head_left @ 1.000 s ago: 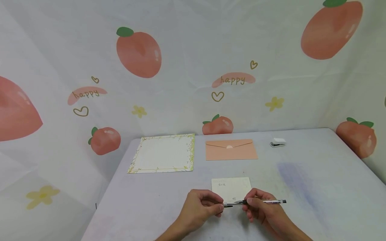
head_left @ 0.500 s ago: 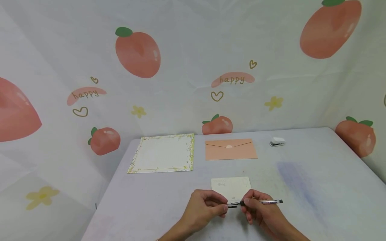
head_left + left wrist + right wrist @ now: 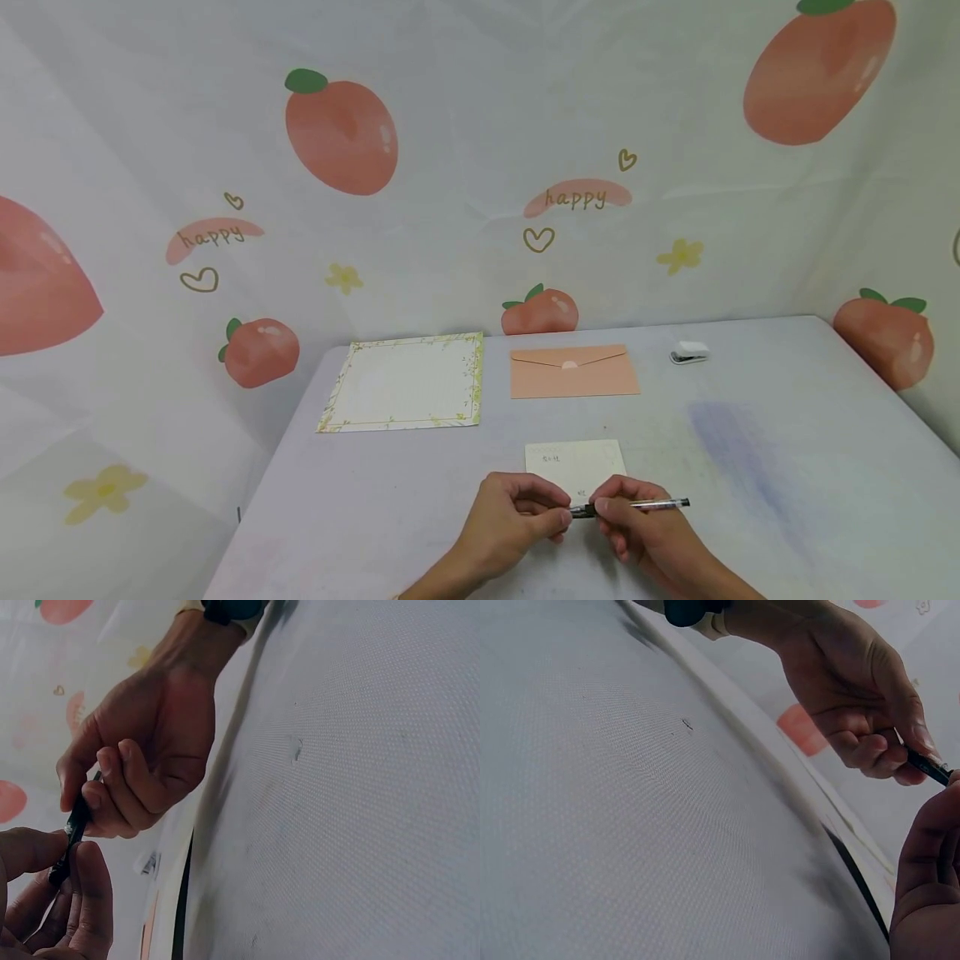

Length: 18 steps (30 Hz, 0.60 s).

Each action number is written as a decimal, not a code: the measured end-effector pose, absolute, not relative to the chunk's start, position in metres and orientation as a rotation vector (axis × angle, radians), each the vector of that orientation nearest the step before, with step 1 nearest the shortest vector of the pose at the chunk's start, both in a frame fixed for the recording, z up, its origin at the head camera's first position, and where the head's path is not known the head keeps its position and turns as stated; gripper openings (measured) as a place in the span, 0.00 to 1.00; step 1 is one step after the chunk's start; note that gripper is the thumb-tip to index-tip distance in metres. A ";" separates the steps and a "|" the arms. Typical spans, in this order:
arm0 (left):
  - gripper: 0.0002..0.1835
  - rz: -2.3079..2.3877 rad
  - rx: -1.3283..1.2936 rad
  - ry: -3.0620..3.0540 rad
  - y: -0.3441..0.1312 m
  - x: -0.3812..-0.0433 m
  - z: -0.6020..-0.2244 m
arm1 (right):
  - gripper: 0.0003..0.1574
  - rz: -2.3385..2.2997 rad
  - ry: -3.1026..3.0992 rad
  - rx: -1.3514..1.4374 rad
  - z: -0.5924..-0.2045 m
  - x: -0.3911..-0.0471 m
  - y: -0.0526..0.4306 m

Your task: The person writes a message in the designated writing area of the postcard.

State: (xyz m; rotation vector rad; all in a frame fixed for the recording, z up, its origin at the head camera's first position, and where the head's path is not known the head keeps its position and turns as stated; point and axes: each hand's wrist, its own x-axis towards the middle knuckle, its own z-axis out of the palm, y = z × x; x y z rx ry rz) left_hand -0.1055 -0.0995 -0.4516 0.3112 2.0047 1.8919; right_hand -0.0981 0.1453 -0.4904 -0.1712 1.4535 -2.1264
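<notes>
In the head view my left hand [image 3: 513, 521] pinches a black pen cap [image 3: 580, 512] between thumb and fingertips. My right hand [image 3: 651, 527] grips a clear-barrelled pen [image 3: 662, 504], its back end pointing right. The pen's front end meets the cap between both hands; how deep it sits inside is too small to tell. Both wrist views show the fingertips close together around the dark cap [image 3: 928, 766]. Just beyond the hands lies a cream card [image 3: 573, 467] with a little handwriting, its near edge partly covered by fingers.
Toward the back of the table [image 3: 360, 500] lie a flower-bordered sheet of paper [image 3: 408, 383], a peach envelope [image 3: 575, 379] and a small white stapler [image 3: 689, 352]. Behind them hangs a white cloth [image 3: 450, 250] printed with peaches.
The right hand has moved left with the pen, and the left hand slightly right with the cap. The pen's tip, earlier bare beside the cap, now meets it.
</notes>
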 end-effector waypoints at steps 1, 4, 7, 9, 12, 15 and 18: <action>0.07 1.891 0.312 2.005 -0.099 -0.105 -0.452 | 0.09 -2.129 1.445 -0.185 -0.491 -0.098 0.145; 0.07 1.895 0.312 2.001 -0.099 -0.105 -0.452 | 0.14 -2.159 1.379 -0.247 -0.493 -0.098 0.146; 0.06 1.897 0.308 2.000 -0.099 -0.106 -0.452 | 0.17 -2.188 1.316 -0.299 -0.495 -0.098 0.147; 0.06 1.897 0.306 2.002 -0.099 -0.106 -0.452 | 0.18 -2.192 1.314 -0.307 -0.495 -0.098 0.147; 0.06 1.887 0.303 2.015 -0.099 -0.106 -0.452 | 0.17 -2.185 1.355 -0.302 -0.496 -0.097 0.146; 0.05 1.876 0.302 2.034 -0.099 -0.106 -0.451 | 0.19 -2.197 1.379 -0.325 -0.498 -0.096 0.144; 0.05 1.876 0.294 2.042 -0.099 -0.106 -0.450 | 0.20 -2.225 1.379 -0.373 -0.499 -0.096 0.140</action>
